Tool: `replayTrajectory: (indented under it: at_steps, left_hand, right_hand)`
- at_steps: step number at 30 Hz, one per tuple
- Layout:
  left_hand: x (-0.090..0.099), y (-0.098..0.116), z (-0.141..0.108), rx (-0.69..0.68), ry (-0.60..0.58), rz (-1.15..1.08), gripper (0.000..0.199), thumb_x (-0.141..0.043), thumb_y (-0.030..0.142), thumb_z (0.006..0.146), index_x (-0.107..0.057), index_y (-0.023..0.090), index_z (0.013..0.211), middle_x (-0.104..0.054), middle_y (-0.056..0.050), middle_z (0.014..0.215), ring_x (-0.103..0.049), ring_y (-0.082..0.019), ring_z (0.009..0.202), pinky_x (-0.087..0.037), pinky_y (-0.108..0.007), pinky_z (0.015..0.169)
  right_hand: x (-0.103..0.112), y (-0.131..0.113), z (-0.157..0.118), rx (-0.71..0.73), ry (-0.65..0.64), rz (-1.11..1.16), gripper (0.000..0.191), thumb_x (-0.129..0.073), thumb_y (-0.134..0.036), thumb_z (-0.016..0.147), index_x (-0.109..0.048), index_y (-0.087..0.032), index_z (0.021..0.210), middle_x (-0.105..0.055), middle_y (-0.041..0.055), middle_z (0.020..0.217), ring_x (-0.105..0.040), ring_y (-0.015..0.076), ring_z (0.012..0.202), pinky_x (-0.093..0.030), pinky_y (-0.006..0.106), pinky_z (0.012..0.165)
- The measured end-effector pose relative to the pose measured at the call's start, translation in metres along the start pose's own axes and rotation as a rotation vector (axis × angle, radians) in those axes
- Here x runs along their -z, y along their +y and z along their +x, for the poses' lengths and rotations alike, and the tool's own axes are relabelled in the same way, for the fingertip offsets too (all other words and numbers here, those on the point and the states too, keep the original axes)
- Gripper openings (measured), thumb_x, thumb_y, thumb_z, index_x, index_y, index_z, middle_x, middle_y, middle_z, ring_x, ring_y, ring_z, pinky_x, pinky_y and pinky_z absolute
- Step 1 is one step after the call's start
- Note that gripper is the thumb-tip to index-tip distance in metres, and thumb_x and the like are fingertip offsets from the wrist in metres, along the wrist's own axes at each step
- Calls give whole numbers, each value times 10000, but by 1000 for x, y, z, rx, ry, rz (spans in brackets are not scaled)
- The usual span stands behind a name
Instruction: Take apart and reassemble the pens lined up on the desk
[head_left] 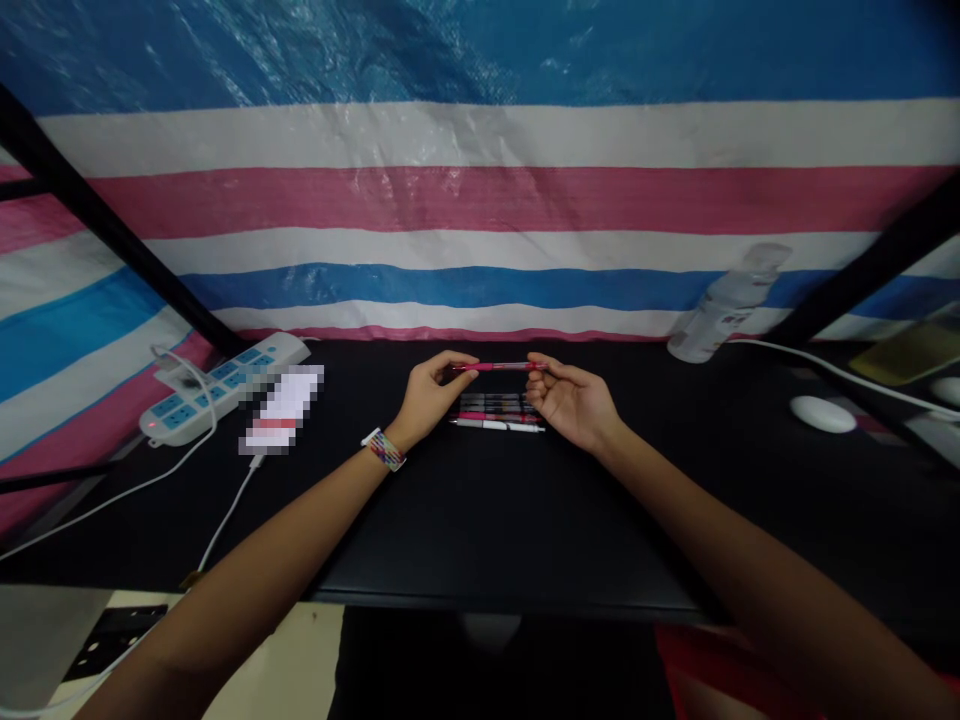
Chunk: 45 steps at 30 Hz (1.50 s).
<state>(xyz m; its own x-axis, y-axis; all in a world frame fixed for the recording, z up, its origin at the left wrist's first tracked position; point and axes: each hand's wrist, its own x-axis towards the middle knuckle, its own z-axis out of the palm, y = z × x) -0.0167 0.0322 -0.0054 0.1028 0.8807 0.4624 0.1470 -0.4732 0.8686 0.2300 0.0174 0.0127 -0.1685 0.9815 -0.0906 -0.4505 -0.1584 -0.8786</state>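
Note:
A red pen [501, 366] is held level between my two hands, just beyond a row of other pens. My left hand [435, 393] pinches its left end between thumb and fingertips. At the opposite end, my right hand [574, 397] grips it with thumb and forefinger, the other fingers loosely curled. Below lie several pens side by side on the black desk: dark and clear ones [495, 404], another red pen [487, 415], and a white pen [498, 425] nearest me. My fingers hide some of the pens' ends.
On the left are a white power strip [225, 390] with cables and a blurred-out phone [285, 410] on a charging cord. A clear bottle [727, 303] stands at the back right, near a white mouse [823, 414]. Striped sheeting [480, 200] walls the black desk [495, 530].

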Motion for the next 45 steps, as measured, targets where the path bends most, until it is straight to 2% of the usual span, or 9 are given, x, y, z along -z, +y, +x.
replayTrajectory:
  at_steps: [3,8,13,18,25,28,35,42,45]
  left_hand:
    - [0,0,0,4,6,-9,243,-843,366,924,-824,199,1099,-830,-86,1099,-767,-219,991,-612,-382,937]
    - [-1,1,0,-5,9,-20,250,-838,386,935,-827,192,1093,-834,-85,1087,-771,-221,1003,-615,-368,939]
    - [-1,3,0,-15,-14,-8,225,-834,380,939,-838,200,1074,-843,-87,1075,-777,-224,992,-622,-373,923]
    - [-1,2,0,-18,-11,-19,197,-827,364,938,-841,194,1037,-844,-82,1042,-776,-218,975,-616,-370,930]
    - [-1,2,0,10,-30,-31,186,-814,354,943,-844,194,1032,-834,-67,967,-753,-185,869,-590,-322,816]
    - [-2,2,0,9,-37,-41,172,-820,336,932,-846,198,1031,-835,-66,976,-754,-182,880,-586,-322,828]
    - [-2,3,0,7,-36,-23,189,-824,355,933,-844,196,1033,-830,-67,966,-746,-188,865,-590,-325,812]
    - [-4,4,-1,9,-48,-23,195,-837,356,919,-846,195,1030,-834,-77,992,-757,-204,908,-609,-331,823]
    - [-4,5,-1,10,-59,-25,195,-837,357,919,-847,198,1031,-835,-76,992,-757,-202,909,-607,-334,833]
  right_hand:
    - [1,1,1,-28,-4,79,256,-726,-272,786,-810,-207,1019,-744,100,858,-676,239,825,-615,392,811]
    - [3,0,1,-116,-65,283,354,-671,-264,877,-791,-165,1195,-763,92,885,-691,215,818,-622,345,787]
    - [-4,-1,-5,-191,-163,262,448,-653,-400,931,-752,-221,1330,-813,111,1063,-718,255,907,-633,406,842]
    - [-11,0,-9,-191,-213,244,500,-624,-475,903,-751,-231,1320,-811,134,1222,-706,303,1043,-617,481,893]
    - [-7,4,-8,-111,-182,230,382,-653,-387,877,-776,-220,1197,-779,127,1081,-671,292,987,-595,470,901]
    - [-8,6,-7,-103,-155,247,358,-657,-375,871,-783,-215,1165,-761,120,1029,-662,283,971,-588,457,919]
    - [-10,4,-9,-143,-141,324,477,-649,-434,859,-766,-177,1245,-761,131,1038,-658,272,968,-587,438,914]
    - [-9,7,-7,-110,-102,340,334,-698,-342,826,-769,-199,1120,-733,116,955,-660,285,1001,-584,463,928]
    - [-9,8,-6,-106,-97,346,346,-698,-350,831,-767,-201,1135,-730,115,959,-659,285,998,-585,471,940]
